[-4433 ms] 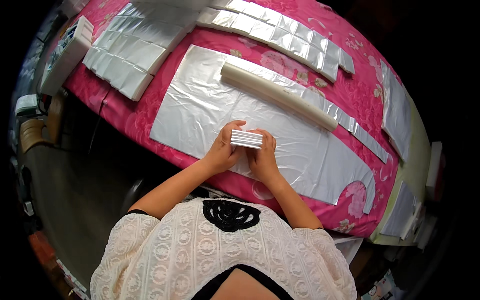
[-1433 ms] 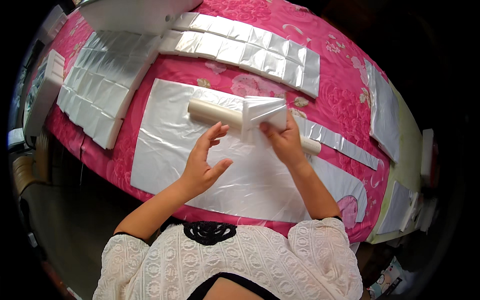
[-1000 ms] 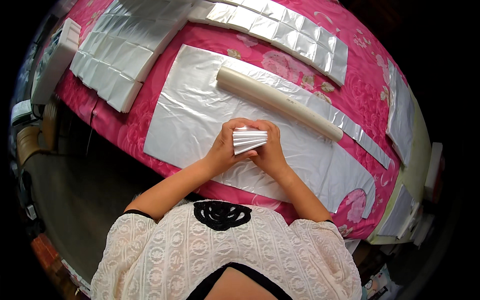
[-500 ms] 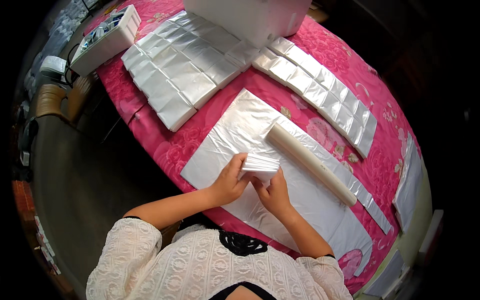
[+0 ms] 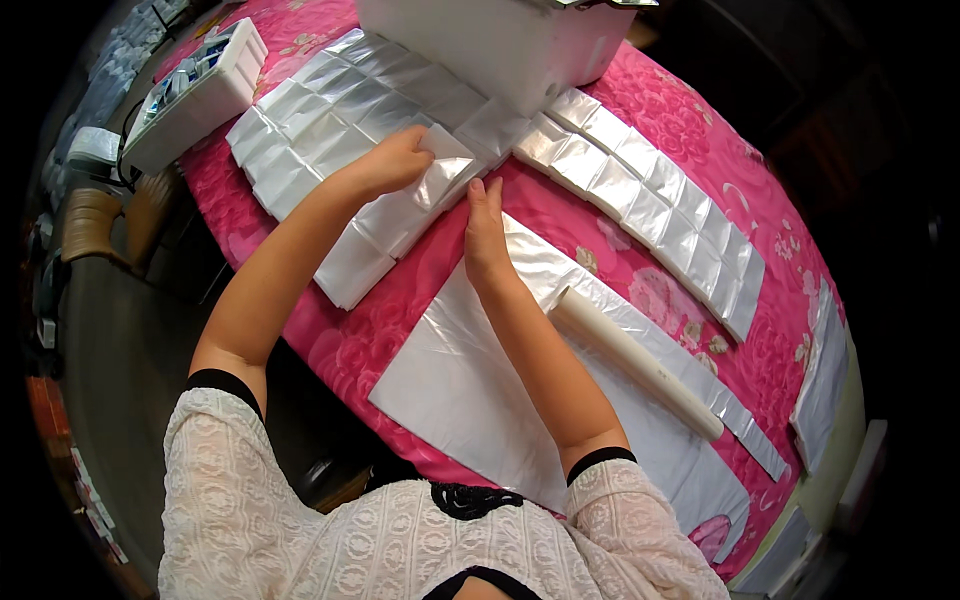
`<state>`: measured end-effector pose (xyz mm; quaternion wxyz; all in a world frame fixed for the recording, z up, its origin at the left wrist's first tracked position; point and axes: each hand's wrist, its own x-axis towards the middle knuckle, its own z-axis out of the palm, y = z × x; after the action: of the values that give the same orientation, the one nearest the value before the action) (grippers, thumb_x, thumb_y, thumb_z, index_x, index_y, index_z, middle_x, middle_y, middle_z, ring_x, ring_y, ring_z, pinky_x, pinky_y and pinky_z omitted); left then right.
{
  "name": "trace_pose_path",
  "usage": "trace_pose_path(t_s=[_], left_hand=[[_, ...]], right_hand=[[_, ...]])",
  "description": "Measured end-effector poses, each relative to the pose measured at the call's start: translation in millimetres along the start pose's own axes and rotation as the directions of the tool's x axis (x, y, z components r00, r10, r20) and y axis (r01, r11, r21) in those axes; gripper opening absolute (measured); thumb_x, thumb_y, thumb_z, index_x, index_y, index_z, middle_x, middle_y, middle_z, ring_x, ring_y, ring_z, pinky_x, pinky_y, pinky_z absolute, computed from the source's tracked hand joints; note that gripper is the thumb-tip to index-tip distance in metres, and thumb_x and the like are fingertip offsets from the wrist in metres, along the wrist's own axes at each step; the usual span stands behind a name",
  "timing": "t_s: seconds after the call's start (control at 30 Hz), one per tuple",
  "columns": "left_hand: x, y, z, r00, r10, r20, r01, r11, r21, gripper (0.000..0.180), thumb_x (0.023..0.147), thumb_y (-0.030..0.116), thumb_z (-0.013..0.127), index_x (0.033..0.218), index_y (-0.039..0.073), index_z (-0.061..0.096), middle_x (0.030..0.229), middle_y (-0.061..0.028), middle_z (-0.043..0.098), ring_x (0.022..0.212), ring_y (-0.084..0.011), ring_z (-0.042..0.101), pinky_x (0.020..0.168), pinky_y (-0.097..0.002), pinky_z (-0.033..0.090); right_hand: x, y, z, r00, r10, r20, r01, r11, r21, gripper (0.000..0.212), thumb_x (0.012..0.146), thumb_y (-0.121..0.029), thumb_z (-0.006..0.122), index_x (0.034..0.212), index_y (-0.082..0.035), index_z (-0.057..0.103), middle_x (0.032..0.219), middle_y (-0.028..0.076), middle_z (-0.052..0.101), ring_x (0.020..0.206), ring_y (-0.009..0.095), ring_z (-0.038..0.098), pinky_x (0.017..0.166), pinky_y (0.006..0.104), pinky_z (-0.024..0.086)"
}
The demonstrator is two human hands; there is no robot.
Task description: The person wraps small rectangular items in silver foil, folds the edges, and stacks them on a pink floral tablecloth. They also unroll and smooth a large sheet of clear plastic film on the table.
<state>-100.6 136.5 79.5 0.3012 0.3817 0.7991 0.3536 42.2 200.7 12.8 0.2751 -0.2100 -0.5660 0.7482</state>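
Rows of folded silvery-white film packets [image 5: 335, 130] lie in overlapping stacks on the pink flowered cloth. My left hand [image 5: 398, 162] reaches over them, fingers curled closed at a folded film packet [image 5: 447, 172] near the right side of the rows. My right hand [image 5: 486, 225] stands upright by that packet's right edge, fingers stretched out and holding nothing. Below my forearms a large silvery film sheet [image 5: 450, 385] is spread flat. A pale cardboard tube [image 5: 640, 365] lies on it, to the right of my right forearm.
At the back stands a big white foam box [image 5: 460, 50]. A smaller white box [image 5: 195, 100] with assorted items is at the far left corner. More film packets [image 5: 650, 200] run in a double row on the right. Brown chairs [image 5: 95, 225] stand left of the table [image 5: 330, 350].
Both hands have moved forward from above the sheet, where they held a small stack of folded film, to the packet rows. My right hand has let go and its fingers have straightened.
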Motion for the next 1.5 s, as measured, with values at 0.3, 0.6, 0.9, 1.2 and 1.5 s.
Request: trace_pose_path(t_s=[0.3,0.6,0.9,1.2,1.5], left_hand=[[17.1,-1.4,28.9,0.907,0.337,-0.251,-0.231,0.899,0.373,0.052,0.076,0.019,0.055,0.119,-0.006,0.042,0.117,-0.0240,0.048,0.111,-0.0339,0.045,0.093,-0.0355,0.035],[24.4,-11.6,29.3,0.912,0.343,-0.227,-0.239,0.891,0.385,0.055,0.077,0.019,0.054,0.123,-0.006,0.038,0.122,-0.0244,0.044,0.114,-0.0344,0.043,0.097,-0.0358,0.032],[6.7,-0.8,19.3,0.797,0.480,-0.368,-0.338,0.858,0.387,0.050,0.079,0.010,0.056,0.125,0.004,0.040,0.123,-0.0141,0.047,0.111,-0.0251,0.047,0.089,-0.0334,0.039],[-92.4,24.8,44.5,0.844,0.453,-0.287,-0.397,0.888,0.234,0.048,0.077,0.003,0.054,0.124,0.006,0.042,0.121,-0.0095,0.048,0.109,-0.0218,0.048,0.088,-0.0326,0.039],[-121.8,66.4,100.4,0.863,0.476,-0.172,-0.459,0.879,0.127,0.048,0.076,0.000,0.056,0.123,0.002,0.042,0.120,-0.0122,0.047,0.110,-0.0221,0.047,0.092,-0.0302,0.036]], right_hand=[[32.9,47.1,17.0,0.996,-0.036,-0.081,0.031,0.998,-0.051,0.085,0.088,-0.054,0.028,0.132,0.009,-0.008,0.141,0.024,-0.012,0.132,0.031,-0.012,0.107,0.0343,-0.004],[39.8,9.1,12.3,0.982,-0.129,-0.140,0.132,0.991,0.009,0.088,0.087,-0.058,0.024,0.132,0.011,-0.006,0.141,0.025,-0.011,0.132,0.031,-0.012,0.107,0.0354,-0.005],[-28.3,-46.5,-45.7,0.980,-0.188,-0.060,0.166,0.950,-0.266,0.073,0.085,-0.033,0.049,0.133,0.009,0.014,0.136,0.026,0.019,0.129,0.034,0.016,0.105,0.0378,0.013],[-98.8,-128.9,-409.5,0.529,-0.378,-0.759,-0.505,0.578,-0.640,0.045,0.070,-0.019,0.067,0.105,0.006,0.053,0.094,0.015,0.059,0.081,0.021,0.058,0.070,0.0312,0.045],[-93.4,-105.7,-471.1,0.716,0.059,-0.696,-0.513,0.720,-0.468,0.028,0.068,-0.020,0.073,0.080,0.004,0.063,0.075,0.010,0.063,0.061,0.018,0.057,0.053,0.0289,0.042]])
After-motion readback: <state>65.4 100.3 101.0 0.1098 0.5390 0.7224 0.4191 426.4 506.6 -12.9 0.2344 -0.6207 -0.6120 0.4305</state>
